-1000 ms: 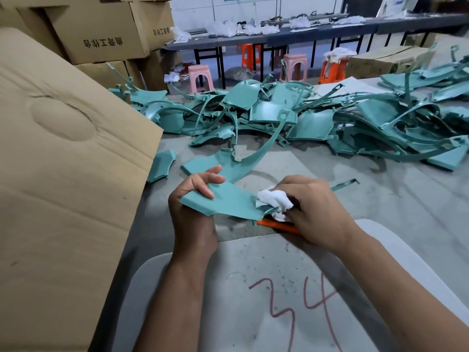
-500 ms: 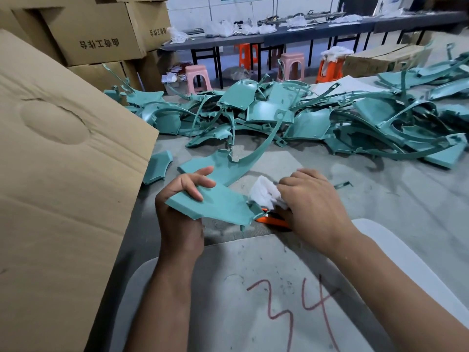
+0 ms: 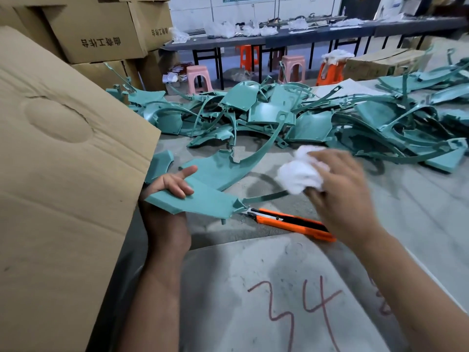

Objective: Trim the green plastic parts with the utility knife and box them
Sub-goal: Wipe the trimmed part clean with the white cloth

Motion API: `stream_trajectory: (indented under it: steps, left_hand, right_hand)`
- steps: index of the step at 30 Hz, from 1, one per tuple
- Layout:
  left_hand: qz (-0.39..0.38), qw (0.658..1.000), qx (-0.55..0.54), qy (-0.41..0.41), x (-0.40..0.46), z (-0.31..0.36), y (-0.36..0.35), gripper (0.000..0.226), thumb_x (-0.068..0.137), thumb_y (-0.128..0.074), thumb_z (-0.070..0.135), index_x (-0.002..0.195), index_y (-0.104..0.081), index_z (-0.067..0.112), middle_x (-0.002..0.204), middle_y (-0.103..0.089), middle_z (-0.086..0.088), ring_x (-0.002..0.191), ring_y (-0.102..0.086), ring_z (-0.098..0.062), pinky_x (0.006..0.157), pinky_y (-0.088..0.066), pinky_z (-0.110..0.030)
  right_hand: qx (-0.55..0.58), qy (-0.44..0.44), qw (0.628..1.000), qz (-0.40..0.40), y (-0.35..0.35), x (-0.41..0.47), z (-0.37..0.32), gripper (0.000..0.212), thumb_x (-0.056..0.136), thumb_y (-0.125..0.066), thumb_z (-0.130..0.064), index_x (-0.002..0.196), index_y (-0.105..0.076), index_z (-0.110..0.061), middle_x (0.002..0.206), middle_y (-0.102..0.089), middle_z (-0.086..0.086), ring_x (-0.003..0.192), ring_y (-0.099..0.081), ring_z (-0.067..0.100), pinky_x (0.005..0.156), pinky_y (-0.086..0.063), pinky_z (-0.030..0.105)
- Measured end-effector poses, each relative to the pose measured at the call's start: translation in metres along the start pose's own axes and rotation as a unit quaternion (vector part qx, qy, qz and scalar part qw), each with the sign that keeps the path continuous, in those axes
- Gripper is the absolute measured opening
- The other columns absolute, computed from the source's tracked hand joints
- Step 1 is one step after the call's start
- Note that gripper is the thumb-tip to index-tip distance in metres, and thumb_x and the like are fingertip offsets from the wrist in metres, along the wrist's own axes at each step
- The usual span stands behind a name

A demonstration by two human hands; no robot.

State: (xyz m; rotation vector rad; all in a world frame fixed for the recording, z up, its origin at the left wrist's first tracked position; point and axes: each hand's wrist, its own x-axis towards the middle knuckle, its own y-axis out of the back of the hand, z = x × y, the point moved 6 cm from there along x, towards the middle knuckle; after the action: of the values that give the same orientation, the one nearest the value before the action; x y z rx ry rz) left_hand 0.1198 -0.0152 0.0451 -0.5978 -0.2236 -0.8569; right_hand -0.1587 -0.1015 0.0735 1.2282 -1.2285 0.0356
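"34" scrawled in red on grey board (image 3: 266, 288), lower centre. Green part (image 3: 203, 198) gripped by left hand (image 3: 167, 199), centre-left. Utility knife (image 3: 291, 221) on tabletop (image 3: 418, 212), blade pointing left. White cloth (image 3: 300, 171) clutched by right hand (image 3: 342, 194).

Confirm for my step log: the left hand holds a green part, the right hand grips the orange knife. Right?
Not quite. In the head view the orange utility knife lies on the table; the right hand holds a white cloth. The left hand does hold the green part.
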Motion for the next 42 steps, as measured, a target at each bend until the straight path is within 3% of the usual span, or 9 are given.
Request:
stream_trajectory:
  steps: [4, 9, 14, 19, 25, 29, 31, 38, 42]
  left_hand:
    - [0.002, 0.999, -0.03, -0.032, -0.006, 0.004, -0.009, 0.041, 0.08, -0.036, 0.001, 0.051, -0.053, 0.023, 0.059, -0.055, -0.005, 0.105, -0.066, -0.044, 0.102, -0.047, -0.045]
    - [0.021, 0.997, -0.027, -0.065, -0.028, 0.007, -0.038, 0.018, 0.077, -0.054, 0.015, 0.059, -0.051, 0.011, 0.059, -0.061, 0.003, 0.107, -0.065, -0.049, 0.105, -0.048, -0.044]
    - [0.04, 0.997, -0.021, -0.065, -0.035, 0.005, -0.047, 0.013, 0.075, -0.052, 0.023, 0.067, -0.051, 0.013, 0.06, -0.065, 0.004, 0.109, -0.068, -0.041, 0.095, -0.049, -0.029]
    - [0.091, 0.995, 0.005, -0.044, -0.036, -0.001, -0.042, 0.019, 0.076, -0.043, 0.0, 0.063, -0.05, 0.013, 0.063, -0.067, -0.009, 0.101, -0.074, -0.027, 0.093, -0.054, -0.029]
    - [0.123, 0.975, 0.112, -0.149, -0.038, 0.01, -0.037, 0.018, 0.076, -0.051, -0.008, 0.065, -0.056, 0.005, 0.072, -0.068, -0.012, 0.101, -0.071, -0.042, 0.098, -0.054, -0.04]
    - [0.078, 0.985, 0.132, -0.075, -0.043, -0.002, -0.042, 0.011, 0.076, -0.06, 0.015, 0.07, -0.067, 0.009, 0.081, -0.073, -0.005, 0.103, -0.072, -0.031, 0.089, -0.058, -0.041]
    - [0.075, 0.97, 0.193, -0.124, -0.045, 0.001, -0.045, 0.01, 0.074, -0.058, 0.004, 0.065, -0.062, 0.007, 0.075, -0.071, -0.003, 0.105, -0.072, -0.02, 0.088, -0.058, -0.048]
    - [-0.059, 0.965, 0.235, -0.1, -0.041, -0.01, -0.061, 0.048, 0.09, -0.068, 0.009, 0.135, -0.056, 0.019, 0.143, -0.057, 0.006, 0.141, -0.046, -0.016, 0.118, -0.032, -0.035]
    - [-0.119, 0.961, 0.25, 0.021, -0.042, -0.026, -0.067, 0.057, 0.089, -0.073, 0.031, 0.142, -0.052, 0.026, 0.156, -0.043, 0.01, 0.149, -0.029, -0.004, 0.125, -0.024, -0.041]
  right_hand:
    - [-0.072, 0.014, 0.972, -0.225, -0.042, -0.006, -0.019, 0.011, 0.097, -0.062, -0.028, 0.102, -0.071, -0.024, 0.102, -0.067, -0.003, 0.104, -0.059, 0.026, 0.085, -0.035, 0.035]
    - [0.187, -0.021, 0.976, -0.109, -0.025, -0.006, -0.045, 0.028, 0.105, -0.053, -0.029, 0.079, -0.06, -0.018, 0.083, -0.062, -0.009, 0.08, -0.056, 0.011, 0.072, -0.041, 0.029]
    - [0.583, -0.228, 0.775, -0.079, -0.028, -0.017, -0.049, 0.039, 0.104, -0.05, -0.035, 0.083, -0.077, -0.016, 0.056, -0.053, -0.005, 0.047, -0.042, 0.004, 0.046, -0.034, 0.015]
    - [0.372, 0.031, 0.927, 0.017, 0.0, -0.007, -0.067, 0.035, 0.105, -0.052, -0.005, 0.077, -0.065, -0.023, 0.076, -0.053, -0.017, 0.073, -0.051, 0.003, 0.07, -0.037, 0.019]
    - [0.289, 0.071, 0.943, 0.146, 0.014, -0.013, -0.073, 0.036, 0.084, -0.05, 0.017, 0.114, -0.068, 0.012, 0.116, -0.063, 0.023, 0.11, -0.06, 0.042, 0.094, -0.05, 0.048]
    - [0.251, 0.157, 0.954, -0.036, -0.013, -0.01, -0.098, 0.044, 0.108, -0.047, -0.031, 0.148, -0.052, -0.013, 0.15, -0.052, 0.01, 0.137, -0.05, 0.032, 0.113, -0.04, 0.045]
    - [0.195, 0.175, 0.962, -0.08, -0.025, -0.009, -0.098, 0.046, 0.103, -0.062, -0.023, 0.146, -0.056, -0.009, 0.147, -0.059, 0.008, 0.131, -0.058, 0.029, 0.107, -0.046, 0.046]
    - [0.211, -0.048, 0.944, 0.248, 0.018, -0.011, -0.024, 0.027, 0.085, -0.055, -0.006, 0.099, -0.077, -0.008, 0.079, -0.062, -0.017, 0.079, -0.052, -0.003, 0.082, -0.039, 0.002]
    - [0.346, -0.181, 0.864, 0.317, 0.053, -0.002, 0.005, 0.042, 0.094, -0.071, -0.01, 0.098, -0.073, -0.052, 0.086, -0.067, -0.033, 0.083, -0.058, -0.01, 0.077, -0.049, 0.021]
